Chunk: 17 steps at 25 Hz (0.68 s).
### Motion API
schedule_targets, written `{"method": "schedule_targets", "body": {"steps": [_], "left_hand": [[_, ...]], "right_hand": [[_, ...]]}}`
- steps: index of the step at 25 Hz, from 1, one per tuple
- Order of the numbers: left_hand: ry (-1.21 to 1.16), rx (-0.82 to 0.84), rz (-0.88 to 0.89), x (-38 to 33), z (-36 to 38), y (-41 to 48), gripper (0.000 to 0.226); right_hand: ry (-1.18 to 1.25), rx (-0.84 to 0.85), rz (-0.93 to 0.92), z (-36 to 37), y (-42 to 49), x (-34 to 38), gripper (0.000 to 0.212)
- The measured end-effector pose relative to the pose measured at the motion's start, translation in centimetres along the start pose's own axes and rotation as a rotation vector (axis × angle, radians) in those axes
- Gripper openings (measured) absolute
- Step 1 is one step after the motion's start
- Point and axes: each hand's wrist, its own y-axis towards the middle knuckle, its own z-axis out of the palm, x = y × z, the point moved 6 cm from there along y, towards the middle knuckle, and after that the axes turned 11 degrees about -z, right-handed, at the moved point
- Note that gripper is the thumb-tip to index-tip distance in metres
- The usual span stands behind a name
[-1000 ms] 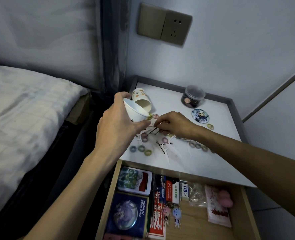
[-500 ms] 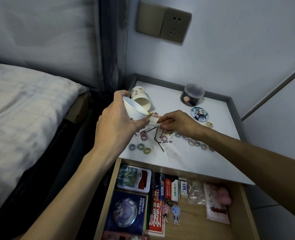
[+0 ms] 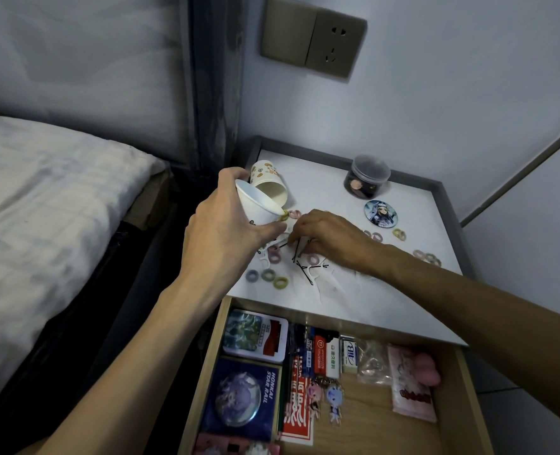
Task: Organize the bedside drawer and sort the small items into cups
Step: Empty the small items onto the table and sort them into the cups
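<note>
My left hand grips a white paper cup, tilted with its mouth toward the right, above the left part of the white nightstand top. A second printed paper cup lies on its side just behind it. My right hand reaches over a scatter of black hairpins, white floss picks and small coloured hair ties; its fingertips pinch at a hairpin beside the held cup. Below, the wooden drawer stands pulled out.
A clear lidded jar and a round badge sit at the back of the top. More hair ties lie at the right. The drawer holds card boxes, erasers, keychains and pink packets. A bed is to the left.
My right hand's fingertips have shifted slightly left, down among the hairpins beside the held cup. My left hand keeps the cup tilted in about the same place.
</note>
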Motion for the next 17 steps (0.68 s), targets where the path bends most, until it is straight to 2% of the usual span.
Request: {"method": "schedule_targets", "body": {"steps": [3, 7, 11, 14, 17], "left_hand": [[0.001, 0.002, -0.001, 0.1, 0.1, 0.1, 0.078], [0.005, -0.002, 0.007, 0.2, 0.0, 0.1, 0.078], [0.003, -0.006, 0.006, 0.2, 0.0, 0.2, 0.078], [0.007, -0.005, 0.005, 0.2, 0.0, 0.1, 0.078], [0.008, 0.006, -0.008, 0.4, 0.0, 0.1, 0.077]], "right_hand": [[0.100, -0.077, 0.040, 0.3, 1.0, 0.2, 0.029], [0.217, -0.082, 0.077, 0.9, 1.8, 0.0, 0.015], [0.082, -0.084, 0.117, 1.1, 1.2, -0.2, 0.004], [-0.101, -0.018, 0.089, 1.7, 0.5, 0.4, 0.008], [0.060, -0.072, 0.246, -0.7, 0.1, 0.6, 0.006]]}}
